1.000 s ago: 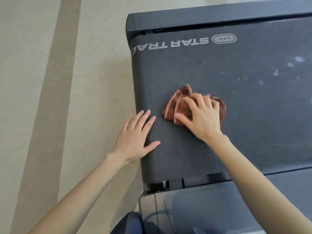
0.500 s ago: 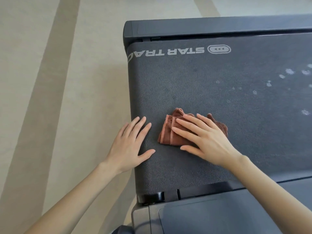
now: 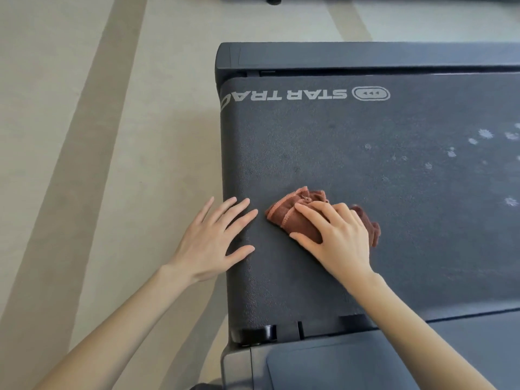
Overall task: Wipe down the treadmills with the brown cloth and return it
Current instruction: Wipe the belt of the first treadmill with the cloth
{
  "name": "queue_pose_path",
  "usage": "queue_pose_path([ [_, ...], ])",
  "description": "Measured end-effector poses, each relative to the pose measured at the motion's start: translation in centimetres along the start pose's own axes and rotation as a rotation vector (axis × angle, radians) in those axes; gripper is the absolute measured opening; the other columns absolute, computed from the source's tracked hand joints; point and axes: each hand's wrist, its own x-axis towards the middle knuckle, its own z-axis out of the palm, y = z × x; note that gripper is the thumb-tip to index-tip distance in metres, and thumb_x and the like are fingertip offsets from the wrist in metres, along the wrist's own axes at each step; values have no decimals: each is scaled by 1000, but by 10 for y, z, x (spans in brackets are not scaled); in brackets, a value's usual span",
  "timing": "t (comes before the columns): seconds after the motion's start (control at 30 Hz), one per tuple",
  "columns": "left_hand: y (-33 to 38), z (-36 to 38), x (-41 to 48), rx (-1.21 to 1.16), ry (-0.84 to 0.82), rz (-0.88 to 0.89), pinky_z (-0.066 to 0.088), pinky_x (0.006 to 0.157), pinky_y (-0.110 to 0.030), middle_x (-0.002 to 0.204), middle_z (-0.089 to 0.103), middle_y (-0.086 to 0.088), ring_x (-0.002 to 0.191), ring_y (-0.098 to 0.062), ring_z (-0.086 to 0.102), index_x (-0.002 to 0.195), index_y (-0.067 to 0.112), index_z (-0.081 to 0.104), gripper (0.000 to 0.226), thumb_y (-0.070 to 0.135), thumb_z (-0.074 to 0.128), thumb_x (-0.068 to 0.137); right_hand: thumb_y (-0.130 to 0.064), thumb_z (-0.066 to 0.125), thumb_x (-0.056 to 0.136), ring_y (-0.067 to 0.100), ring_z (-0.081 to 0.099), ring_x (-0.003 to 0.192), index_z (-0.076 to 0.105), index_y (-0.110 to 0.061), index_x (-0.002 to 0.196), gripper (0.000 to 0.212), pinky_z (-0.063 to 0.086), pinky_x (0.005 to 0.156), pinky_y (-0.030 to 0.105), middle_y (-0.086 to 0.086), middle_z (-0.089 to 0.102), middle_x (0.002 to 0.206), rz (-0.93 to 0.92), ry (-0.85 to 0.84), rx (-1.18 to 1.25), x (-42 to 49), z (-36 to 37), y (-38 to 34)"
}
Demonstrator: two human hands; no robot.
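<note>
Pressing brown cloth (image 3: 287, 218) onto treadmill belt (image 3: 365, 178), near belt's left edge: right hand (image 3: 337, 237), fingers curled over bunched fabric, thumb tucked against it. Left hand (image 3: 213, 240) flat, fingers spread, empty, braced on belt's left edge. Risks: belt may creep under leaning weight, upsetting balance; bunched wad covers narrow strip, leaving streaks; white spots (image 3: 485, 133) toward belt's right side lie well apart, easily missed if strokes stop short.

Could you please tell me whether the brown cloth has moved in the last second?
Yes. The brown cloth under the right hand has slid slightly away from the STAR TRAC logo, toward the near end of the belt.
</note>
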Motion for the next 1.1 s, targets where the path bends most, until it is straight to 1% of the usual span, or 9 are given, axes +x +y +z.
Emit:
queue_pose_path([
  [0.13,-21,-6,7,2,-4,114,12,117,-43,154,23,6,144,-18,16,145,33,29,58,57,23,92,-59,56,82,24,58,88,65,-26,117,50,48,74,35,-5,65,111,-87,-59,5,-22,-15,-5],
  [0.27,-32,-5,17,-36,23,260,16,117,-39,152,28,3,143,-17,17,143,26,36,53,48,29,95,-64,48,87,27,39,132,50,-30,134,58,31,108,49,-1,45,143,-522,-264,41,-3,-30,28],
  [0.37,-40,-3,27,-52,64,365,19,116,-39,150,34,1,141,-18,24,139,22,43,48,40,33,96,-59,49,90,23,25,143,44,-31,140,58,21,115,46,-3,35,151,-757,-427,136,14,-27,42],
  [0.53,-45,2,49,-121,67,453,19,116,-41,150,33,0,142,-19,23,139,23,44,43,32,37,97,-32,67,85,25,53,119,62,-23,123,40,45,95,43,-2,59,128,-423,-284,269,8,-18,26],
  [0.7,-43,12,50,-164,120,430,19,116,-41,151,32,2,142,-17,21,139,25,43,42,29,36,98,-34,62,87,25,35,111,55,-29,130,43,31,101,38,1,48,127,477,-31,355,-28,-17,-17],
  [0.8,-46,12,50,-161,105,450,18,117,-41,151,31,2,143,-17,20,140,26,42,42,31,34,99,-66,48,81,27,27,128,47,-31,136,65,23,99,41,-1,39,139,231,-227,208,-32,-26,-12],
  [0.9,-50,12,53,-143,81,475,17,117,-41,152,29,2,143,-16,18,141,27,40,42,31,33,99,-71,46,80,35,14,143,47,-30,137,71,19,109,56,1,32,151,-158,-356,94,-26,-30,12],
  [1.0,-48,16,53,-174,74,447,12,117,-41,153,26,3,144,-17,15,142,27,38,44,30,30,99,-59,57,78,36,31,136,63,-22,121,57,25,107,63,6,50,135,-183,-313,155,-10,-14,17],
  [1.1,-42,16,50,-209,71,414,10,118,-42,153,25,3,144,-16,12,142,27,37,44,30,29,98,-58,58,76,32,46,120,68,-23,108,49,42,96,50,3,57,120,-82,-243,157,4,-7,13],
])
